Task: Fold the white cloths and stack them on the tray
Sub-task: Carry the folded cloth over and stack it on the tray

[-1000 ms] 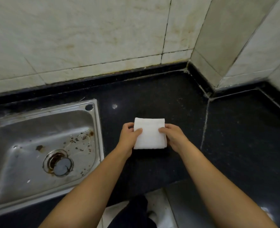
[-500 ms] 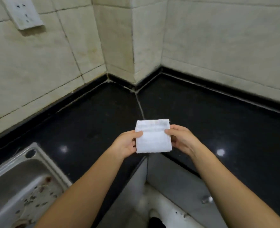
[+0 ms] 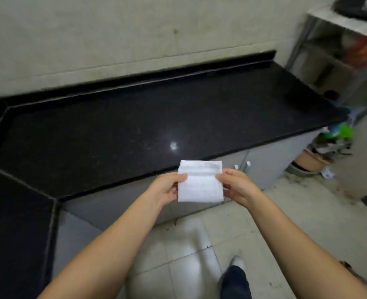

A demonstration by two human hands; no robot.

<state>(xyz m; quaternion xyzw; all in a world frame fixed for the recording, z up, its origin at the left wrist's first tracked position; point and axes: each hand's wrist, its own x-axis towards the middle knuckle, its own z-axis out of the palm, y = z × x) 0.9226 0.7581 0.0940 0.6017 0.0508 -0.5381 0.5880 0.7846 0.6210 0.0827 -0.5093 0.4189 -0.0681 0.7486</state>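
Both hands, left [image 3: 167, 186] and right [image 3: 238, 186], are pinching the folded cloth [image 3: 200, 181] by its side edges, just off the table [image 3: 135, 126]; no tray is showing

Cloth [image 3: 200, 182] between hands, before counter [image 3: 135, 126]

A long black polished-stone tabletop [image 3: 135, 126] runs along a pale, stained tiled wall [image 3: 113, 35], with a small glare of light [image 3: 173, 145] on its surface. Grey cabinet doors [image 3: 264, 167] sit beneath it. The floor is light square tiles [image 3: 307, 223], grubby by the cabinets. At the far right stands a blurred metal shelf rack [image 3: 338, 50], and a brown bowl-shaped pot [image 3: 312, 161] sits on the floor.
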